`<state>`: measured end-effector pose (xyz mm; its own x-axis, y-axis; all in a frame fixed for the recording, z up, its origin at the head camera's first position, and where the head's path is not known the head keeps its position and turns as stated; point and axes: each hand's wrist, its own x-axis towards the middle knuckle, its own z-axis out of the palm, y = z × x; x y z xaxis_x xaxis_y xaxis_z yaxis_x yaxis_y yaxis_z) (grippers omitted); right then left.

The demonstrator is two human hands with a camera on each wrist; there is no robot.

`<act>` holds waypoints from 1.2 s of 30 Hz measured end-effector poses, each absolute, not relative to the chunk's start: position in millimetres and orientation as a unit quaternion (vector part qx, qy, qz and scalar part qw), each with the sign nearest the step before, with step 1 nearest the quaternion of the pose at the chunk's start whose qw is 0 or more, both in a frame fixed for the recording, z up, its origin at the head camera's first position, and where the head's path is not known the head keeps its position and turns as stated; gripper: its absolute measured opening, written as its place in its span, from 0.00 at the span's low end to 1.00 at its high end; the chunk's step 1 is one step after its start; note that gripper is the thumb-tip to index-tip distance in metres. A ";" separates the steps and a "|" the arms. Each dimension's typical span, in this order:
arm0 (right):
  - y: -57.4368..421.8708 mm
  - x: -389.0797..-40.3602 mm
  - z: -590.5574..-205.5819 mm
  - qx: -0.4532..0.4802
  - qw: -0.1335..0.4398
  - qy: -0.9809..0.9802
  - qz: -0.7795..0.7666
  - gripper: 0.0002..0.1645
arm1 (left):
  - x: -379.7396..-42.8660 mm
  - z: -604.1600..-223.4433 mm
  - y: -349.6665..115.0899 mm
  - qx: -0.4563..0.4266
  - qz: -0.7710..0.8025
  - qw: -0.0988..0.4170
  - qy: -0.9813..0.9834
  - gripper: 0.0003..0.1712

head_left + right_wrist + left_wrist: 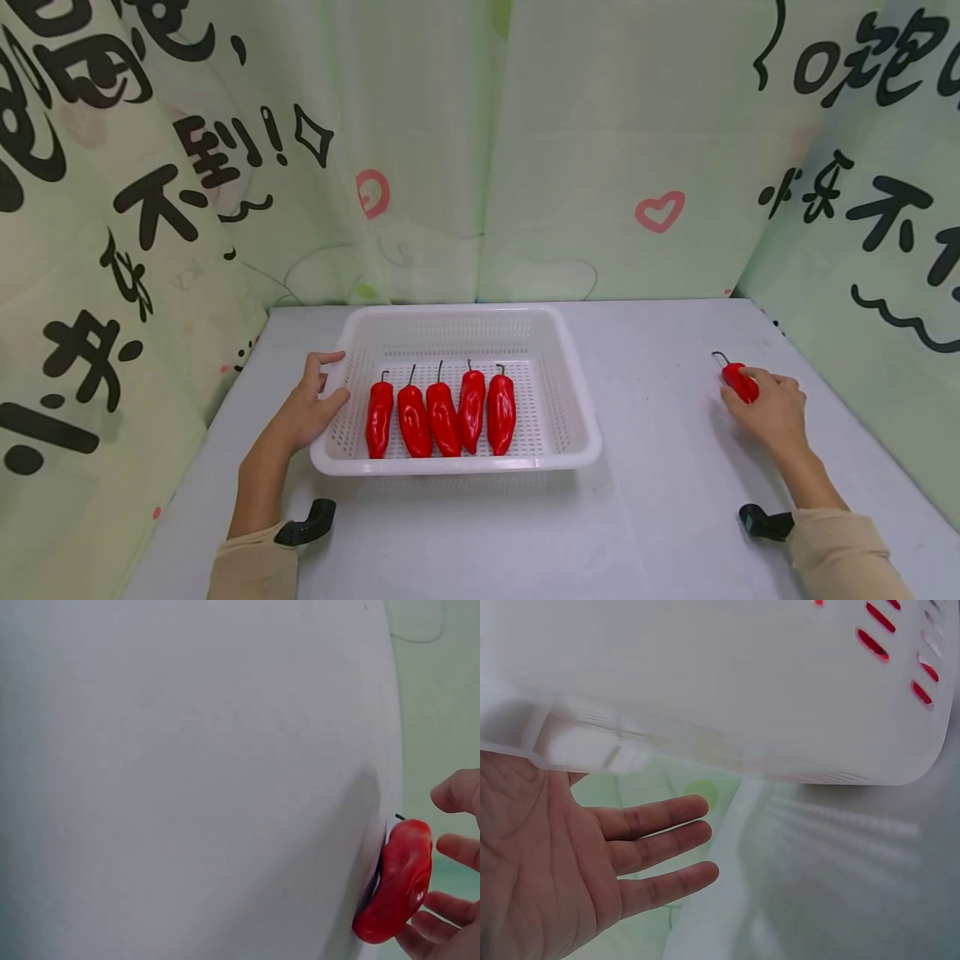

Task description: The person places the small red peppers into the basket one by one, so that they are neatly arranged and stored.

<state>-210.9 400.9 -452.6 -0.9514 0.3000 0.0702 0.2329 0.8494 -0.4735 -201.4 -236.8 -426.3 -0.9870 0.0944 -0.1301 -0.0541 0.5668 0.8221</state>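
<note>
A white plastic basket (pixel 588 417) with slotted walls holds several red chili peppers (pixel 442 417), lined up side by side with stems toward the far wall. At its left rim, my left hand (pixel 303 408) touches with thumb and index finger. The left wrist view shows the other three fingers (pixel 667 889) straight below the rim, the basket wall (pixel 705 690) hiding the thumb. Far to the right, a single red chili pepper (pixel 738 383) lies on the table under my right hand (pixel 772 417). In the right wrist view, fingers spread around this pepper (pixel 401 877), the thumb apart from it.
The white table (pixel 652 500) extends between the basket and the lone pepper. Pale green curtains (pixel 562 167) with black lettering and pink hearts hang behind and on both sides. Black wrist cameras (pixel 307 525) sit at both sleeve cuffs.
</note>
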 end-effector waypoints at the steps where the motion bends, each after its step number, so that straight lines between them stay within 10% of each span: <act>1: 402.4 -211.7 -452.3 -0.138 0.067 -0.960 0.236 0.37 | -201.6 -426.4 -236.8 0.012 0.465 0.078 0.882 0.36; 36: 421.5 -217.6 -455.7 -0.133 0.023 -0.965 0.227 0.38 | -200.9 -425.2 -236.6 0.014 0.470 0.082 0.879 0.36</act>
<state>-217.6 421.5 -455.7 -0.9635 0.2673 -0.0152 0.2461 0.8618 -0.4435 -200.9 -236.6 -425.2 -0.9861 0.1016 -0.1316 -0.0532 0.5576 0.8284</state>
